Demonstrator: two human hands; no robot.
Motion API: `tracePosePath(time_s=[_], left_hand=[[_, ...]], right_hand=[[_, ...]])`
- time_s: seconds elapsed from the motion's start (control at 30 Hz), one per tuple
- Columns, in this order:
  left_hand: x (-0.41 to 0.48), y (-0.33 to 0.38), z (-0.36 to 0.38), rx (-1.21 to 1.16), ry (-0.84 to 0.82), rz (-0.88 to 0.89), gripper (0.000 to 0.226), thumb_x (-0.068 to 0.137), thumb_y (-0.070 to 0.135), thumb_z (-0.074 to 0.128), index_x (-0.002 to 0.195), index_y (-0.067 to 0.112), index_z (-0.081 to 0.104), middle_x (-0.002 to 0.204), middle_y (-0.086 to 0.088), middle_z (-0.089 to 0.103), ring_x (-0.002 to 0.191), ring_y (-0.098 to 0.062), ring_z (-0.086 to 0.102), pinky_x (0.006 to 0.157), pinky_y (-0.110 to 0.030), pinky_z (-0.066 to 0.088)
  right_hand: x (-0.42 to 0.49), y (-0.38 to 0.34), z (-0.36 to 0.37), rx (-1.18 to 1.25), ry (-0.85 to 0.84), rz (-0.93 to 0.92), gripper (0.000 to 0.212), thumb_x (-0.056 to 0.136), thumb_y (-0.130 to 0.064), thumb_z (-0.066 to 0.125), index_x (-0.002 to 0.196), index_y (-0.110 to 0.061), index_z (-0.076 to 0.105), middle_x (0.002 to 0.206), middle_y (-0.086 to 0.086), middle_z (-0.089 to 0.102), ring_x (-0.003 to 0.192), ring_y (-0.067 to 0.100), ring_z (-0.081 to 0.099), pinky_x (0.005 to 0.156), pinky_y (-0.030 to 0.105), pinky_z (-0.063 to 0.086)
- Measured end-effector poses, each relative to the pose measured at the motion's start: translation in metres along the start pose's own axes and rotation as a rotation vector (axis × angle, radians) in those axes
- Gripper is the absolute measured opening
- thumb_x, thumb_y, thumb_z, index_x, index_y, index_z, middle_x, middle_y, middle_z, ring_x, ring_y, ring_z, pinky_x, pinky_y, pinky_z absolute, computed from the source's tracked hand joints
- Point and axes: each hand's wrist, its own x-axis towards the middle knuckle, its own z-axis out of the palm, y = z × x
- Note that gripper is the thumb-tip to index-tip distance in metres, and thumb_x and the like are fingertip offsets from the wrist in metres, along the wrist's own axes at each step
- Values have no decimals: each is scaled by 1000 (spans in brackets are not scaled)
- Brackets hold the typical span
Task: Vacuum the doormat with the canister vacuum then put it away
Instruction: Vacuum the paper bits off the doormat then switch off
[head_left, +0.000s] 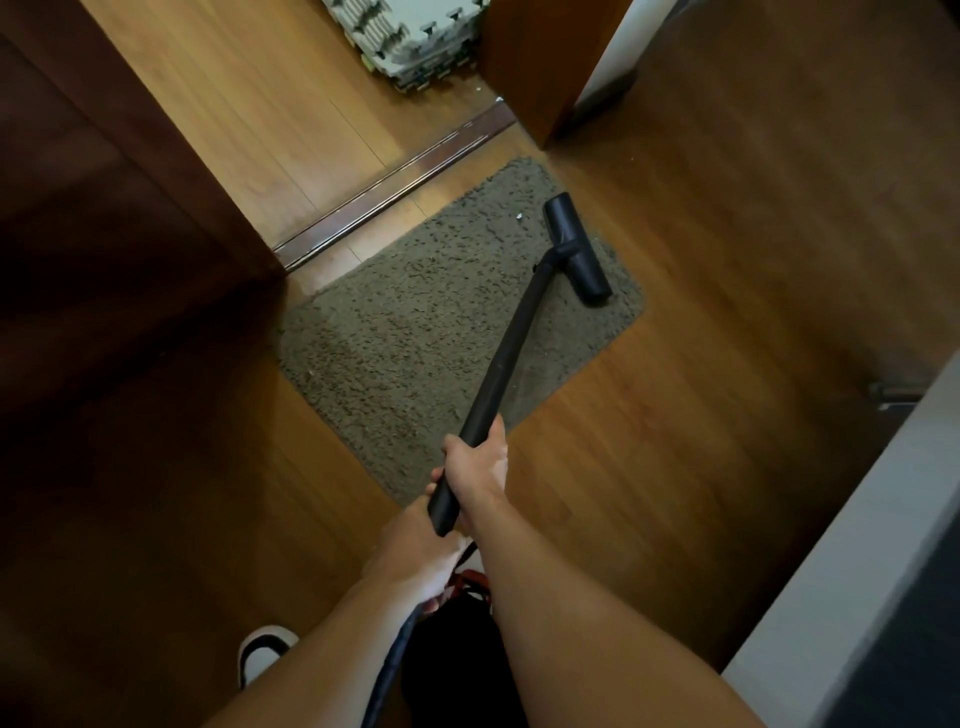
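Head view shows the right hand (475, 462) curled round the rear end of the black vacuum wand (511, 343), whose floor nozzle (574, 249) rests on the far right part of the brown doormat (395, 332) by the door threshold (395, 182). Just behind it, the left hand (415, 561) grips the dark hose (401, 649) above the black-and-red canister (457, 670).

R hand (475, 460) gripping vac wand (504, 353), nozzle (575, 247) on doormat (395, 332), L hand (415, 558) holding hose (392, 649)
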Motion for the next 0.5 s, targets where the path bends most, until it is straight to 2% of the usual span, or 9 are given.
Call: tracePosePath(time_s=[0.07, 0.13, 0.23, 0.33, 0.4, 0.5], left_hand=[[-10, -15, -8, 14, 4, -6, 11, 94, 25, 58, 91, 34, 51, 66, -5, 63, 42, -19, 55, 46, -29, 51], [-20, -33, -16, 20, 10, -23, 8, 94, 24, 59, 97, 29, 53, 65, -6, 63, 40, -18, 56, 44, -29, 52], [-40, -63, -29, 27, 10, -54, 18, 95, 23, 59, 112, 23, 52, 71, -8, 65, 41, -15, 57, 41, -24, 48], [-62, -93, -47, 48, 11, -35, 16, 96, 22, 57, 111, 21, 56, 76, -4, 66, 53, -14, 61, 44, -24, 46], [-70, -112, -59, 47, 3, -41, 20, 96, 22, 57, 115, 22, 58, 77, -1, 66, 60, -14, 63, 50, -24, 47], [-73, -135, -75, 35, -11, -89, 39, 95, 27, 57, 134, 24, 51, 83, 2, 69, 64, -13, 67, 50, -23, 48]], right_hand=[[-13, 11, 11, -25, -7, -7, 72, 98, -10, 57, 154, -38, 22, 100, 13, 62, 47, 15, 59, 51, 36, 57], [-27, 24, 24, -53, -17, -17, 72, 98, -11, 57, 155, -38, 21, 108, 14, 63, 45, 14, 60, 54, 40, 61], [-50, 45, 44, -51, -36, 9, 75, 98, -10, 57, 156, -39, 19, 111, 17, 63, 43, 13, 58, 49, 31, 55], [-77, 66, 67, -57, -61, 33, 80, 98, -10, 57, 159, -39, 14, 115, 18, 64, 40, 10, 57, 46, 26, 51], [-91, 79, 81, -66, -73, 37, 82, 99, -10, 57, 160, -38, 11, 114, 16, 63, 40, 9, 57, 45, 25, 51], [-105, 89, 100, -66, -78, 35, 83, 98, -9, 56, 160, -39, 10, 105, 12, 64, 41, 10, 57, 45, 26, 51]])
